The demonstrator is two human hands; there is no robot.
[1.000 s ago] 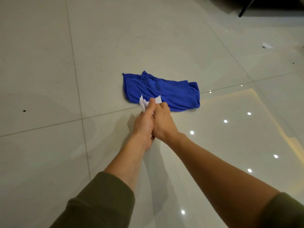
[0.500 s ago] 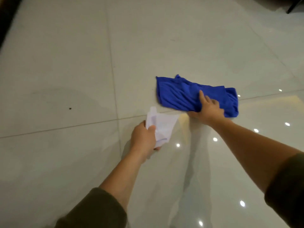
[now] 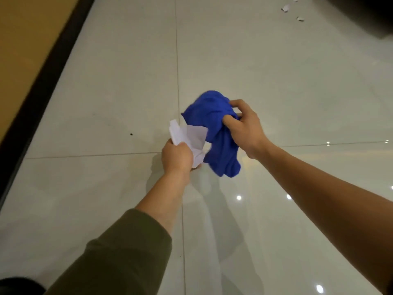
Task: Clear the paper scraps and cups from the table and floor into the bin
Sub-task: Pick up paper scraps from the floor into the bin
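Note:
My left hand (image 3: 177,157) grips a bunch of white paper scraps (image 3: 189,139), held above the pale floor tiles. Right beside it, my right hand (image 3: 244,126) grips a blue cloth (image 3: 214,133), which hangs bunched and lifted off the floor. The cloth's lower end dangles just right of the paper. Three small white paper scraps (image 3: 286,7) lie on the floor far away at the top right. No cup and no bin are in view.
A dark skirting strip (image 3: 40,81) and a tan wall surface (image 3: 25,28) run along the left. A dark shape (image 3: 365,13) fills the top right corner. A black rounded object (image 3: 17,288) sits at the bottom left edge. Glossy tiles (image 3: 276,71) reflect ceiling lights.
My right hand has closed on the blue cloth and lifted it off the floor. My left hand keeps the paper. The view has swung left, bringing the wall into sight.

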